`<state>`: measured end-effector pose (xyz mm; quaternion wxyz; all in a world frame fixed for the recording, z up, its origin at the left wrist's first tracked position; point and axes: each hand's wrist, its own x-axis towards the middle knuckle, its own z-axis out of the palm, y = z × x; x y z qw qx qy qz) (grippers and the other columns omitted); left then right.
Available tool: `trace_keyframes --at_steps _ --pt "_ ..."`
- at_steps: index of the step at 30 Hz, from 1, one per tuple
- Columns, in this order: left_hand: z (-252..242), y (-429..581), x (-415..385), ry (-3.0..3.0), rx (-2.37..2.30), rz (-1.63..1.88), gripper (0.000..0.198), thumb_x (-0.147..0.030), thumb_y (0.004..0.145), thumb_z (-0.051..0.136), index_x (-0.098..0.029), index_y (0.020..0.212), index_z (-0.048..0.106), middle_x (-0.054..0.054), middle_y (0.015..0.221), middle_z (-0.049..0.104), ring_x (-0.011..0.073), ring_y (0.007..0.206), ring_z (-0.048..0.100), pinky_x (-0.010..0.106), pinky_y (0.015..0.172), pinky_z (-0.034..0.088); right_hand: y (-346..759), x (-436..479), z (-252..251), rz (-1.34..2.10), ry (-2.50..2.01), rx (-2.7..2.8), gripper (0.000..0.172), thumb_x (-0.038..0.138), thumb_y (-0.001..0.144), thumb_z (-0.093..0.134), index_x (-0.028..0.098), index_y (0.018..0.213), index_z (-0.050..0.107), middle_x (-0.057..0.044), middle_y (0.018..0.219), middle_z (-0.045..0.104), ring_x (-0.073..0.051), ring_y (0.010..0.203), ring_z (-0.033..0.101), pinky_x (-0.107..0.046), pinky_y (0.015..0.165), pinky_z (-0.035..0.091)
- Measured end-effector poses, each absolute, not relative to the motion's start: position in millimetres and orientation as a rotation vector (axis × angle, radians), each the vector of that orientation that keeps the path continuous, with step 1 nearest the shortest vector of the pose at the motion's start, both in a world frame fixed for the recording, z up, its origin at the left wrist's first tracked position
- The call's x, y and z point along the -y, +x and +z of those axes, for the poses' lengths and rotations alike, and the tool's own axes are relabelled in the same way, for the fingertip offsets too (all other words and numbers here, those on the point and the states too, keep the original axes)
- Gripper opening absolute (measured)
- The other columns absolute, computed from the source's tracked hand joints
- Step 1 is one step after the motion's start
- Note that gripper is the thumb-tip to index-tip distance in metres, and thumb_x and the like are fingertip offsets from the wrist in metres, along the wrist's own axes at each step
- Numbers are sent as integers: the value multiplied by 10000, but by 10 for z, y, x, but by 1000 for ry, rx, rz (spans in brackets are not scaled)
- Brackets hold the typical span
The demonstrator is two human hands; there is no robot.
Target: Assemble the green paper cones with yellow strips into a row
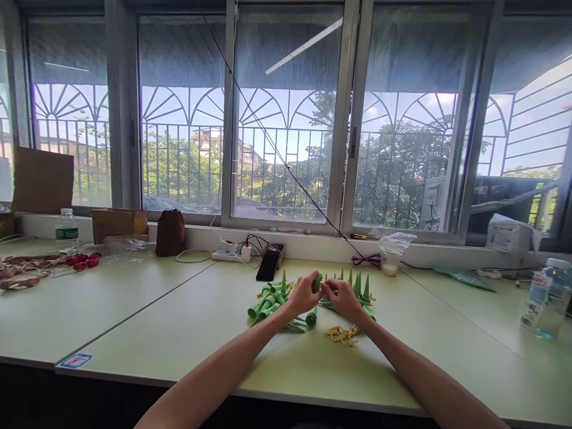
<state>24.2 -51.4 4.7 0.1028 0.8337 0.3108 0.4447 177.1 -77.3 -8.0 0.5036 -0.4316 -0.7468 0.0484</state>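
Both hands meet over the middle of the table. My left hand (305,294) is closed around a green cone (317,282), whose open end faces right. Fingers of my right hand (341,297) are pinched at that end, on what looks like a small yellow piece (322,286), mostly hidden. A heap of green cones (268,302) lies left of and under my left hand. Beyond my right hand, several green cones (358,285) stand upright with points up. Small yellow pieces (342,336) lie in a loose pile just in front of my right hand.
A phone (267,264) leans behind the cones, near a power strip (232,256) with cables. A cup with a plastic bag (391,257) stands back right. Bottles stand at right (546,301) and far left (67,231). A brown pouch (170,233) sits by the sill.
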Motion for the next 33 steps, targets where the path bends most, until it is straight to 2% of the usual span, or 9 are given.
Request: trace_keyframes --at_steps 14,25,29,33 --pt "63 231 529 2477 -907 1314 79 -254 747 550 -191 757 502 -67 575 453 93 544 373 220 543 242 1757 782 -89 7 -1053 1826 318 298 868 451 152 635 612 7 543 531 -110 514 374 -232 513 270" --pt "44 250 558 2494 -947 1327 78 -239 763 546 -201 831 548 -67 573 474 100 534 415 217 543 272 1777 763 -64 274 -1012 1772 330 377 849 475 158 640 606 -10 570 574 -128 543 477 -228 520 341" --pt "37 253 559 2504 -935 1311 150 -229 761 558 -201 907 578 -58 583 511 106 537 450 216 545 297 1793 736 -71 467 -995 1720 348 425 839 495 163 630 589 9 522 546 -111 455 447 -226 466 337" --pt "19 257 538 2497 -919 1312 191 -227 766 564 -195 952 590 -53 586 527 105 528 463 213 537 307 1801 726 -79 495 -988 1720 367 453 843 501 166 629 583 10 521 556 -105 433 447 -224 451 339"
